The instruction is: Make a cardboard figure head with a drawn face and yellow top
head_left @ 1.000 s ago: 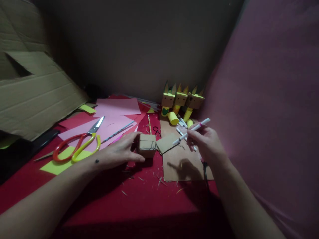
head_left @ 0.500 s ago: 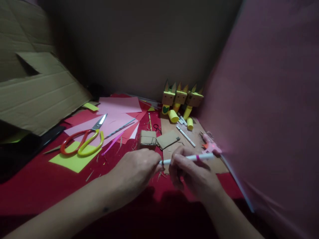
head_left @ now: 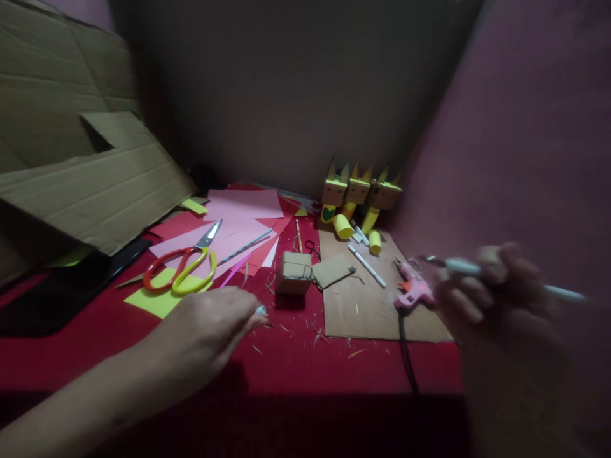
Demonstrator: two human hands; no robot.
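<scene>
My left hand (head_left: 214,324) is closed over the red cloth at lower centre, a small pale end, likely a marker cap (head_left: 261,310), showing at its fingertips. Raised at the right and blurred, my right hand (head_left: 491,292) grips a white marker (head_left: 463,266), its dark tip pointing left. A small cardboard box (head_left: 294,273) stands between the hands, beside a flat cardboard piece (head_left: 333,271). The pink glue gun (head_left: 414,286) lies left of my right hand on a cardboard sheet (head_left: 363,318), its black cord hanging toward the front edge.
Red and yellow scissors (head_left: 184,270) rest on coloured paper (head_left: 243,205) at left, near a black flat object (head_left: 48,308). Large folded cardboard (head_left: 95,184) leans behind. Three cardboard-headed figures (head_left: 358,191), yellow rolls (head_left: 342,226) and white markers (head_left: 366,266) stand or lie at back right.
My hands have moved apart, the left toward the left and the right up and rightward with the marker. The marker's tip is now uncovered. The view has shifted slightly.
</scene>
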